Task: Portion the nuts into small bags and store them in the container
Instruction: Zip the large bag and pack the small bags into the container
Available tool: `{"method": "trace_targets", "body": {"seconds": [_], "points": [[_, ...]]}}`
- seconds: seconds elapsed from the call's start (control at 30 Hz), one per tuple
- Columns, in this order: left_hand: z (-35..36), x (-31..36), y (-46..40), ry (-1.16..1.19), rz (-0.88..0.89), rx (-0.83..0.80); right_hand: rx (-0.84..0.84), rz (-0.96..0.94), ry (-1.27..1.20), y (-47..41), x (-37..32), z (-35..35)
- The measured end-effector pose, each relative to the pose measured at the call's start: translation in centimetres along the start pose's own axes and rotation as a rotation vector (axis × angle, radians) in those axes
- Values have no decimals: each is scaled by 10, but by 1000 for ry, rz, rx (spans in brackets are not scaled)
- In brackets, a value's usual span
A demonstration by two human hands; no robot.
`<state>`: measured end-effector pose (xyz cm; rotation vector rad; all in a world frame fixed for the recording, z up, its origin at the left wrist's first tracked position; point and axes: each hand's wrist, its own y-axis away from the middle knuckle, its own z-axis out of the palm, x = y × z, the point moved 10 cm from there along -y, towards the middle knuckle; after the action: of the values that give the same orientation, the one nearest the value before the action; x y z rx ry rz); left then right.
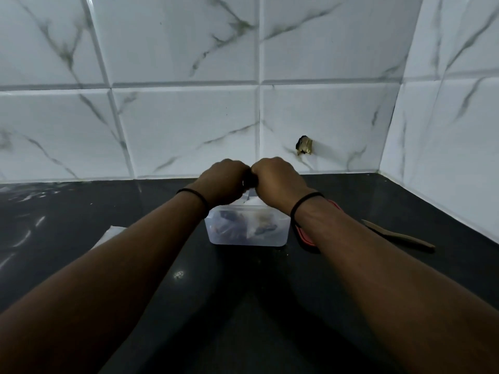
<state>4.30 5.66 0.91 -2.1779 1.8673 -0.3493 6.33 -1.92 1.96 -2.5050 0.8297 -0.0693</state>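
A translucent plastic container [247, 229] stands on the black counter [243, 292] near the wall, with small bags of dark nuts showing through its side. Right above it, my left hand [222, 182] and my right hand [278, 182] meet knuckle to knuckle, fingers curled. Between them they pinch the top of a small clear bag [251, 199], whose lower part hangs into the container. The fingertips and most of the bag are hidden behind the hands.
A red and black lid [305, 238] lies under my right forearm beside the container. A brown spoon-like utensil [399, 234] lies to the right. Clear plastic [108, 234] lies at the left. White marble-pattern tiles close the back and the right side.
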Motion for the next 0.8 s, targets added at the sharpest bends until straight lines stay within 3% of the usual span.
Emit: {"method": "trace_targets", "body": {"seconds": [0.13, 0.27, 0.33, 0.4, 0.5, 0.57, 0.8], "points": [[28, 3, 9, -70, -17, -311, -310, 20, 22, 6, 2, 32], [35, -7, 10, 41, -82, -342, -371, 68, 15, 10, 8, 41], [25, -16, 12, 198, -118, -228, -316, 82, -46, 12, 8, 36], [3, -30, 18, 306, -153, -11, -173, 113, -187, 15, 10, 23], [-35, -61, 50, 324, -245, 332, 125, 136, -352, 27, 5, -4], [-49, -88, 78, 309, -316, 445, 248, 104, -401, 36, -13, -16], [-27, -182, 180, 203, -587, 190, 368, -186, -416, 68, -130, -7]]}}
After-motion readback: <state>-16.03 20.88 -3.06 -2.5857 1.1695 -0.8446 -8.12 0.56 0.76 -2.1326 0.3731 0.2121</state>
